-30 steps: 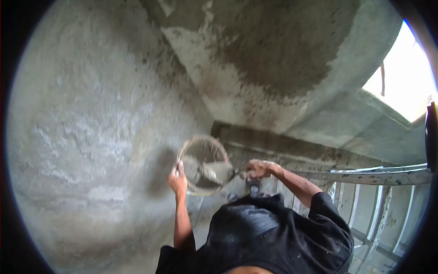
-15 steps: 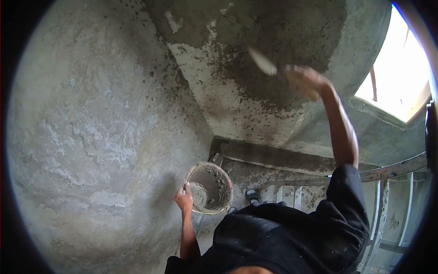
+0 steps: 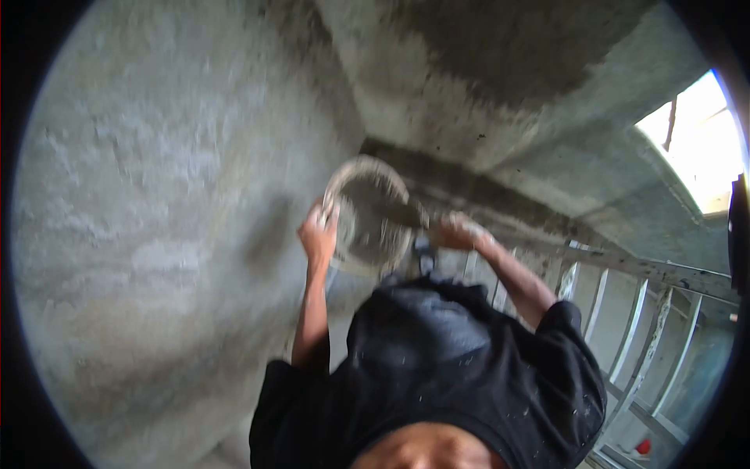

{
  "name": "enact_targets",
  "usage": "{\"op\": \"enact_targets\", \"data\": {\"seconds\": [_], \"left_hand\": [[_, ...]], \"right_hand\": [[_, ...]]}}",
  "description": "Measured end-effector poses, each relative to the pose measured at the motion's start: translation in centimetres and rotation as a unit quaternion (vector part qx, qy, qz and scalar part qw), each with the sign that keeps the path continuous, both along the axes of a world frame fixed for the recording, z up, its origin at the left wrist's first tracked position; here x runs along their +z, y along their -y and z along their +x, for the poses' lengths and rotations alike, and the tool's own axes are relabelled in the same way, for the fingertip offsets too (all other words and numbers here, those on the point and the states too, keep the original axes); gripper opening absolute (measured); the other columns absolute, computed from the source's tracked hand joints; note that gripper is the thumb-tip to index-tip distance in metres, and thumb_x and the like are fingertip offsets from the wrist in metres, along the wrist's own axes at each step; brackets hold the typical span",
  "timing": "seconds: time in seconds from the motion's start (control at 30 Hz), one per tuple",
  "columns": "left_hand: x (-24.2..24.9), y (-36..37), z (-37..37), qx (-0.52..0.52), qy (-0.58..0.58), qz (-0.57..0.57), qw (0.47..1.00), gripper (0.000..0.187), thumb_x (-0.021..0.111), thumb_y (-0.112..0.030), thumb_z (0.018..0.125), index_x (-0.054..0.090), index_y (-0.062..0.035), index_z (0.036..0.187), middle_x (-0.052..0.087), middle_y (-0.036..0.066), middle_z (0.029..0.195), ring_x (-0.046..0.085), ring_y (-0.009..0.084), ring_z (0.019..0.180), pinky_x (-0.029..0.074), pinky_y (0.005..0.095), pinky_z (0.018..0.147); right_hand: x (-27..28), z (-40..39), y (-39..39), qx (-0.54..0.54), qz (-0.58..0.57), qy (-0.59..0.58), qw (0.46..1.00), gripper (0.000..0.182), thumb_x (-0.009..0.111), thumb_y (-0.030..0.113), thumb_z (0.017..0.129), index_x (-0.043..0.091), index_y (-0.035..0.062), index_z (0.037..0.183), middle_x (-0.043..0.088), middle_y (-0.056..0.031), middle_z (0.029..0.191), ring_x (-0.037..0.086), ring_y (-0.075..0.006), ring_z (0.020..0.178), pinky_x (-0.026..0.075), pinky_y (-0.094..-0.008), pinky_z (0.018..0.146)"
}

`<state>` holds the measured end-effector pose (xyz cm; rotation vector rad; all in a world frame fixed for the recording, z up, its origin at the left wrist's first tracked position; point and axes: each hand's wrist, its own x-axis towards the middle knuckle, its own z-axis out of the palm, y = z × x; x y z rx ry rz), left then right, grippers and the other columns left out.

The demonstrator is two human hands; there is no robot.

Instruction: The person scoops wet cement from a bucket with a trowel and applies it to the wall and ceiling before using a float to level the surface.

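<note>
A round bucket with grey mortar smeared inside is held up in front of my body. My left hand grips its left rim, thumb over the edge. My right hand is closed round the handle of a trowel, just right of the bucket. The trowel's blade reaches over the right rim into the bucket's mouth. Motion blurs the blade and the fingers of my right hand.
A rough grey wall fills the left side. Ahead is another wall with a dark wet patch. A bright window opening is at upper right, above a metal railing.
My right hand has come down from the wall to the bucket with the trowel. The bucket and my left hand appear higher in view, and the view has shifted.
</note>
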<state>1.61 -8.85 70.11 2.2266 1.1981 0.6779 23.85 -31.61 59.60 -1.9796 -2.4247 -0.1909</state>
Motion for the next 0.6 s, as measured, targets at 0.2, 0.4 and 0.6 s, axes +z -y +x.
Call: {"op": "enact_targets", "data": {"seconds": [0.2, 0.4, 0.6], "left_hand": [[3.5, 0.6, 0.8, -0.036, -0.022, 0.005, 0.999, 0.034, 0.066, -0.030, 0.078, 0.052, -0.0018, 0.064, 0.053, 0.018, 0.056, 0.053, 0.0355, 0.053, 0.042, 0.0392, 0.053], [5.7, 1.4, 2.2, -0.141, 0.060, 0.095, 0.984, 0.030, 0.070, -0.023, 0.076, 0.053, -0.0013, 0.064, 0.050, 0.016, 0.053, 0.044, 0.0294, 0.043, 0.038, 0.0339, 0.046], [6.9, 1.8, 1.7, -0.193, 0.056, 0.172, 0.964, 0.025, 0.072, -0.013, 0.072, 0.051, -0.0035, 0.061, 0.052, 0.014, 0.053, 0.050, 0.0286, 0.045, 0.038, 0.0329, 0.043]], "right_hand": [[2.8, -4.7, -4.0, -0.190, 0.001, -0.075, 0.979, 0.039, 0.050, 0.018, 0.080, 0.047, -0.0027, 0.114, 0.058, -0.0154, 0.096, 0.060, -0.0257, 0.080, 0.048, -0.0354, 0.057], [5.2, -8.5, -5.9, -0.147, -0.127, -0.103, 0.975, 0.029, 0.046, 0.013, 0.082, 0.053, 0.0001, 0.107, 0.059, -0.0143, 0.097, 0.059, -0.0243, 0.087, 0.048, -0.0398, 0.071], [4.3, -7.5, -7.8, -0.022, -0.139, -0.210, 0.968, 0.028, 0.053, 0.023, 0.079, 0.057, 0.0042, 0.099, 0.059, -0.0138, 0.091, 0.058, -0.0300, 0.086, 0.047, -0.0422, 0.073]]}}
